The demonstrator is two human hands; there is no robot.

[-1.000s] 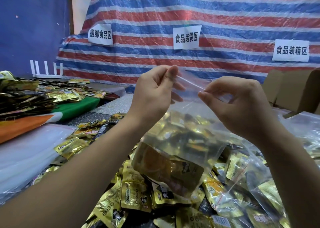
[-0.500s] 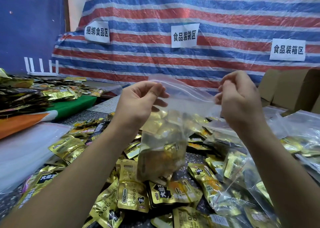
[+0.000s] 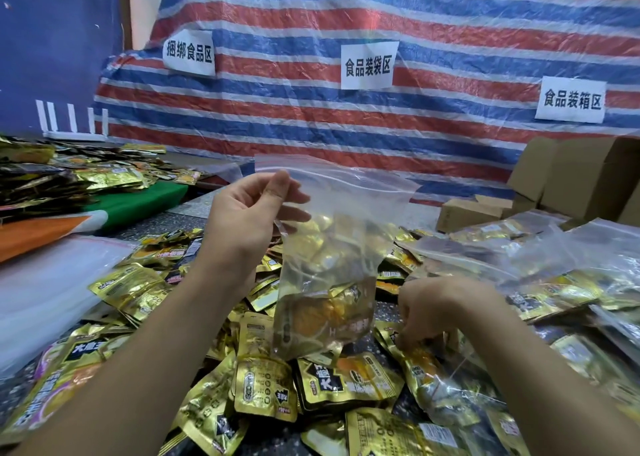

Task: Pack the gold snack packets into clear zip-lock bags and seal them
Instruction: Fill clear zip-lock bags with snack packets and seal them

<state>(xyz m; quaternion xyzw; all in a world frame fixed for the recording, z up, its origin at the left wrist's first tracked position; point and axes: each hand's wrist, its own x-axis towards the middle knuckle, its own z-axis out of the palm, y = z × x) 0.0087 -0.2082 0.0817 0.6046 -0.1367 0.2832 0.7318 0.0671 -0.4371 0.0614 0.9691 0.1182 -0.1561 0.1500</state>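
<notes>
Head view, left hand (image 3: 249,213) pinching one zip-lock bag (image 3: 329,247), three wall signs (image 3: 367,65)

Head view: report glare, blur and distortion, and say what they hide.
Head view: wide-angle bending bows the cardboard boxes and forearms at the edges; glare streaks the plastic over the striped tarp and the gold packets; the clear zip-lock bag, pinched by the left hand, hazes its contents; the right hand is slightly soft, its fingertips' grip among the packets unreadable.
</notes>
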